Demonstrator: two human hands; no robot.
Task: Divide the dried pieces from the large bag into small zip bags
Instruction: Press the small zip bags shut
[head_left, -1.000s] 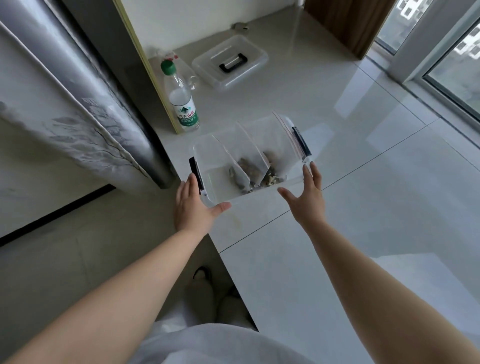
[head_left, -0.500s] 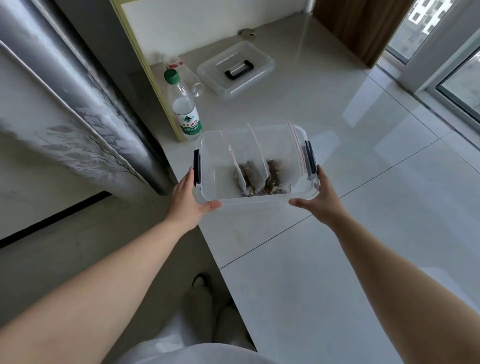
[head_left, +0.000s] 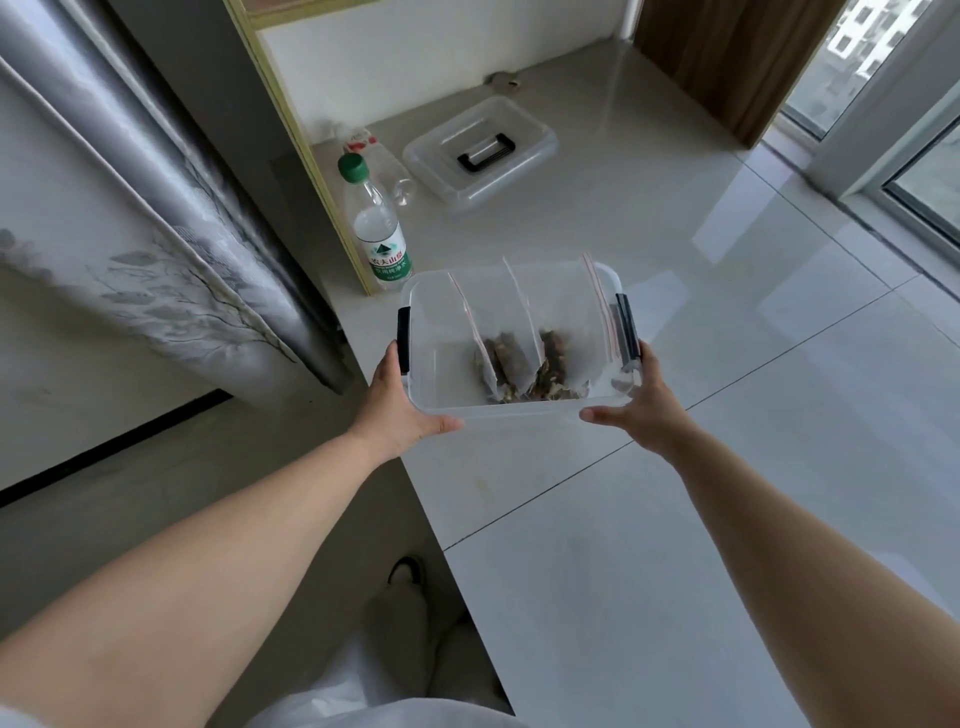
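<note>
The left hand (head_left: 397, 410) and the right hand (head_left: 641, 410) grip a clear plastic box (head_left: 441, 384) by its two short ends, each thumb hooked along the near wall and the fingers lying against the side beneath a black latch. The box is seen over the near part of the pale tiled surface (head_left: 675, 545); whether its base touches that surface cannot be told. Inside stand three small zip bags (head_left: 519, 332), upright and leaning, their red-striped seals uppermost. Dried pieces (head_left: 550, 371), brown and mixed in colour, sit in the bottoms of the bags toward the right half of the box. Beyond the box, a water bottle (head_left: 376, 234) with a green cap stands upright near a yellow-edged panel. Further back lies a clear lid (head_left: 483, 150) with a black handle, flat on the surface and well apart from the box. A grey patterned curtain (head_left: 156, 234) hangs at the left.
</note>
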